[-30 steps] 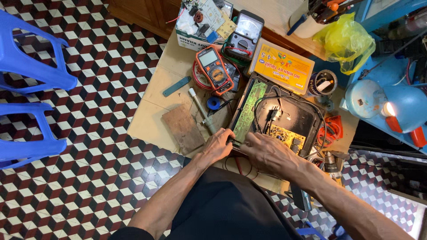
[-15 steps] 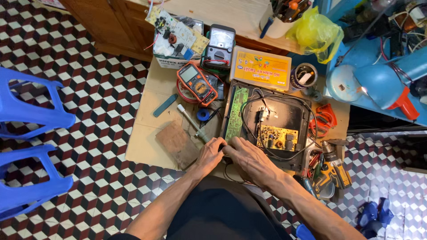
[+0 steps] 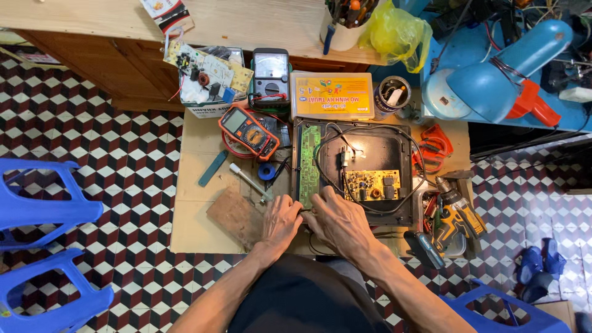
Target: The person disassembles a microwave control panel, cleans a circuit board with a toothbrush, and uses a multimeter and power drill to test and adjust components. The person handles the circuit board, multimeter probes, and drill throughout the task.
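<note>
An opened black appliance case [image 3: 382,145] lies on a low cardboard-covered table [image 3: 197,172]. Inside it sit a yellow circuit board [image 3: 372,185], a long green board [image 3: 308,163] along the left edge, and black wires. My left hand [image 3: 280,222] and my right hand [image 3: 339,222] rest together at the case's near left corner, fingertips pinching something small and dark between them; what it is cannot be made out.
An orange multimeter [image 3: 250,131], a black analog meter [image 3: 271,71], a yellow parts box [image 3: 332,95], a box of circuit boards [image 3: 206,77], a wood block [image 3: 234,216] and a cordless drill [image 3: 456,216] crowd the table. Blue plastic stools [image 3: 43,246] stand left on the tiled floor.
The camera view has shifted, so the table sits more centred and straight. Both hands stay together at the case's near left corner, barely moved.
</note>
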